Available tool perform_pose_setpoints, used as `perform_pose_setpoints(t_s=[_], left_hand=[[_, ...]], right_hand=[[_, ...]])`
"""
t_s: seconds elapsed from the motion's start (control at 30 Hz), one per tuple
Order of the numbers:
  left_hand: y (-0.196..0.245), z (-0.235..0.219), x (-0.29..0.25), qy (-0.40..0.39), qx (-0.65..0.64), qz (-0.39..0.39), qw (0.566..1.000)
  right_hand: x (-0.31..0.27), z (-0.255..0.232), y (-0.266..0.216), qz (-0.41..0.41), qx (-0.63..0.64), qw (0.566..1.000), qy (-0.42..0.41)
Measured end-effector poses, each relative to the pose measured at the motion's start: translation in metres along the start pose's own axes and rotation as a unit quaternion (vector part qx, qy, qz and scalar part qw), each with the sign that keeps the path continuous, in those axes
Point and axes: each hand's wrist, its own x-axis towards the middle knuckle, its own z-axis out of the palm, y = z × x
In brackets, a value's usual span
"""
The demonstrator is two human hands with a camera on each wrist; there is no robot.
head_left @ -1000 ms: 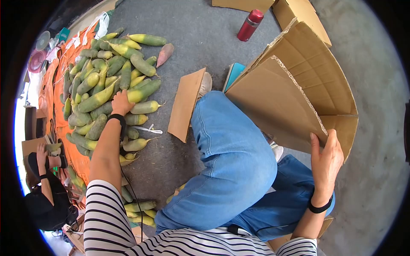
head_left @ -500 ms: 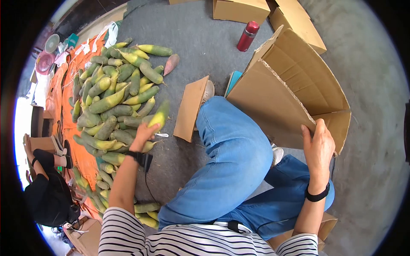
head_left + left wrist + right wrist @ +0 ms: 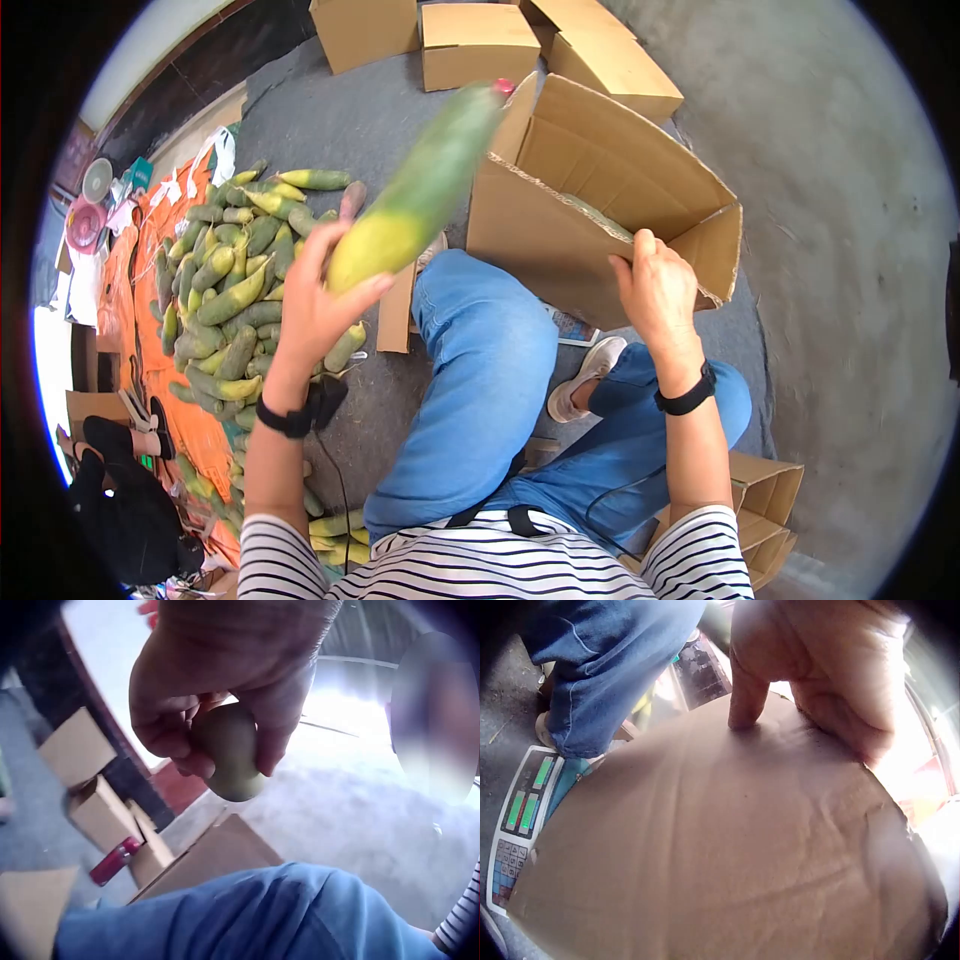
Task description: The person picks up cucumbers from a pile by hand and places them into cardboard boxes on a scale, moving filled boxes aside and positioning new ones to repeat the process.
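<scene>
My left hand (image 3: 318, 300) grips a long green radish (image 3: 425, 180) by its yellow-green end. The radish is raised and tilted, its darker end blurred near the box's left corner. In the left wrist view, fingers and thumb wrap the radish (image 3: 232, 761), seen end-on. My right hand (image 3: 660, 295) pinches the near wall of an open cardboard box (image 3: 540, 240), thumb outside. Part of a greenish radish (image 3: 598, 214) shows inside, just behind that wall. In the right wrist view, the thumb lies against the brown cardboard (image 3: 705, 825). To the left spreads a pile of radishes (image 3: 235, 295).
Under the box, a digital scale (image 3: 521, 817) shows green displays. Cardboard boxes (image 3: 480, 45) stand at the back, near a red thermos (image 3: 116, 861). An orange sheet (image 3: 150, 350) lies beside the pile. Another person (image 3: 130, 500) sits at far left. A cardboard flap (image 3: 395, 315) stands by my knee.
My left hand has taken a radish from the pile and carried it up and right toward the box. My right hand stays on the box wall. The head view has turned.
</scene>
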Motion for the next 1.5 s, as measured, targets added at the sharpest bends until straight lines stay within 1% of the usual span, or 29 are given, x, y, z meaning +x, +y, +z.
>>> perform_pose_setpoints(t_s=[0.03,0.1,0.17,0.2,0.27,0.3,0.37,0.4,0.47,0.5,0.57,0.6,0.63,0.67,0.7,0.77,0.8,0.87,0.9,0.97,1.03,1.1,1.17,1.23,1.27,1.33,1.37,1.43,1.5], left_hand=[[0.021,0.009,0.024,-0.007,0.037,0.081,0.996],[0.057,0.03,0.069,-0.049,0.066,0.165,0.983],[0.068,0.058,0.102,-0.091,0.119,0.247,0.957],[0.071,0.069,0.11,-0.091,0.119,0.25,0.957],[0.068,0.088,0.118,-0.131,0.215,0.178,0.951],[0.063,0.089,0.115,-0.132,0.216,0.179,0.951],[0.042,0.082,0.1,-0.054,0.186,0.217,0.957],[0.026,0.076,0.086,-0.056,0.19,0.211,0.957],[-0.015,0.059,0.048,-0.037,0.192,0.152,0.969],[-0.037,0.052,0.023,-0.058,0.182,0.112,0.975],[-0.079,0.036,-0.029,-0.136,0.205,0.018,0.969],[-0.104,0.03,-0.058,-0.158,0.222,-0.012,0.962],[-0.113,0.022,-0.08,-0.202,0.239,-0.098,0.945],[-0.141,0.016,-0.106,-0.209,0.252,-0.116,0.938],[-0.157,0.009,-0.128,-0.206,0.253,-0.122,0.937],[-0.179,-0.004,-0.157,-0.243,0.302,-0.199,0.9],[-0.185,-0.009,-0.162,-0.241,0.3,-0.202,0.9],[-0.196,-0.02,-0.174,-0.204,0.383,-0.267,0.86],[-0.204,-0.028,-0.178,-0.205,0.383,-0.271,0.859],[-0.225,-0.046,-0.175,-0.157,0.451,-0.286,0.831],[-0.242,-0.067,-0.17,-0.114,0.479,-0.303,0.816],[-0.259,-0.086,-0.161,-0.073,0.517,-0.291,0.802],[-0.275,-0.107,-0.145,-0.054,0.536,-0.299,0.788],[-0.301,-0.128,-0.131,-0.037,0.6,-0.249,0.759],[-0.312,-0.137,-0.124,-0.04,0.597,-0.248,0.762],[-0.329,-0.153,-0.106,-0.067,0.661,-0.238,0.708],[-0.337,-0.159,-0.098,-0.07,0.659,-0.237,0.711],[-0.356,-0.168,-0.085,-0.081,0.692,-0.228,0.68],[-0.365,-0.176,-0.071,-0.093,0.693,-0.231,0.677]], right_hand=[[0.0,0.001,0.001,-0.007,0.0,1.0,0.008],[-0.001,-0.001,0.001,-0.014,-0.002,1.0,0.018],[-0.001,-0.003,0.001,-0.006,0.019,1.0,-0.011],[-0.001,-0.002,0.001,-0.002,0.012,1.0,-0.02],[-0.003,0.002,0.003,-0.009,0.005,1.0,-0.005],[-0.003,0.004,0.005,-0.017,0.0,1.0,0.01],[-0.004,0.004,0.009,-0.01,-0.008,1.0,0.013],[-0.005,0.004,0.009,-0.008,-0.016,1.0,0.014],[-0.003,0.001,0.009,-0.025,0.005,1.0,0.014],[-0.004,0.002,0.005,-0.028,0.018,0.999,0.009],[-0.005,0.0,0.001,-0.026,0.026,0.999,-0.006],[-0.006,0.0,0.0,-0.028,0.024,0.999,-0.006],[-0.005,-0.001,-0.001,-0.025,0.012,1.0,-0.008],[-0.004,-0.002,-0.001,-0.026,0.013,1.0,-0.007],[-0.004,-0.002,0.0,-0.024,0.01,1.0,-0.005],[-0.002,-0.004,0.0,-0.026,0.011,1.0,-0.013],[-0.001,-0.005,-0.002,-0.021,0.01,1.0,-0.011],[-0.001,-0.004,-0.003,-0.013,0.018,1.0,-0.007],[-0.001,-0.004,-0.005,-0.016,0.019,1.0,-0.01],[0.0,-0.007,-0.009,0.008,0.006,1.0,-0.024],[0.002,-0.008,-0.011,0.021,0.003,0.999,-0.037],[0.002,-0.006,-0.011,0.027,0.001,0.999,-0.033],[0.003,-0.007,-0.014,0.032,0.001,0.999,-0.032],[0.004,-0.007,-0.015,0.039,0.001,0.999,-0.03],[0.004,-0.006,-0.015,0.039,-0.003,0.999,-0.029],[0.005,-0.005,-0.016,0.04,-0.011,0.999,-0.03],[0.006,-0.007,-0.018,0.053,-0.012,0.998,-0.038],[0.007,-0.007,-0.02,0.067,-0.016,0.997,-0.047],[0.008,-0.007,-0.021,0.069,-0.02,0.996,-0.048]])
